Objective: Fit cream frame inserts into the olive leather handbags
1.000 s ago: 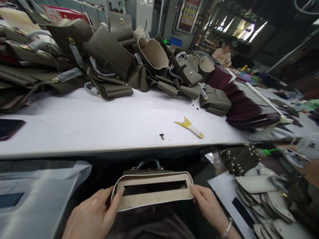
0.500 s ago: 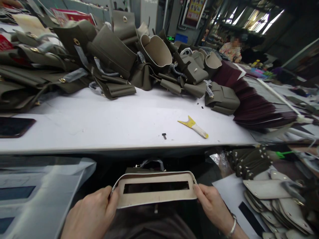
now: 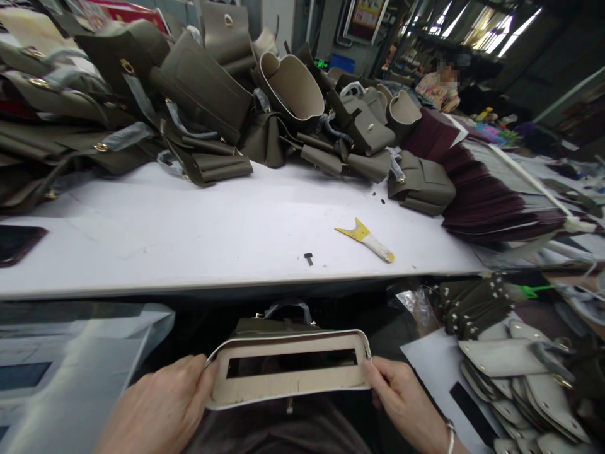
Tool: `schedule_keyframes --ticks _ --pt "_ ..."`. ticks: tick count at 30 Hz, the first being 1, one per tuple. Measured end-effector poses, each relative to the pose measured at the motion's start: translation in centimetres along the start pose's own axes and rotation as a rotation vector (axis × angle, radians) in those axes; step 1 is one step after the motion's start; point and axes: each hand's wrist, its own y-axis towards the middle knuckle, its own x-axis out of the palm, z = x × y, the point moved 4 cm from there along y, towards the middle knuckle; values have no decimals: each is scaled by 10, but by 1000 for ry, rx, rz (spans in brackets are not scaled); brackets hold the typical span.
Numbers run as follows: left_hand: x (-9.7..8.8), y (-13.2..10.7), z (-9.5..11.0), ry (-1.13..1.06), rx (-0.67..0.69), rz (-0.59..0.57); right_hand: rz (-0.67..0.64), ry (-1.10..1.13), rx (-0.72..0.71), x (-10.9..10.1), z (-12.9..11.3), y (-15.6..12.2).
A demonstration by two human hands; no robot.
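Below, unlabelled beige slotted panel (image 3: 288,372) between both hands' fingers (image 3: 201,378).

White table (image 3: 189,233) lies open mid-span; olive bags (image 3: 198,107) crowd its far edge, scraper (image 3: 365,239) rightward

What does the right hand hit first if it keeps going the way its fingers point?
The right hand points up-left, fingers already on the end of the beige slotted panel, so it meets that panel at once. Beyond it, probably the olive bag behind; depth there is unclear.
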Motion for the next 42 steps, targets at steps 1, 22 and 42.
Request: schedule_keyframes --ticks 1,22,42 --pt "0 1 -1 -5 6 0 -22 87 33 1 1 3" --pt "15 2 -10 122 96 61 45 -215 -149 -5 -2 16" --pt "12 -8 -30 -767 165 297 126 302 271 5 34 8"
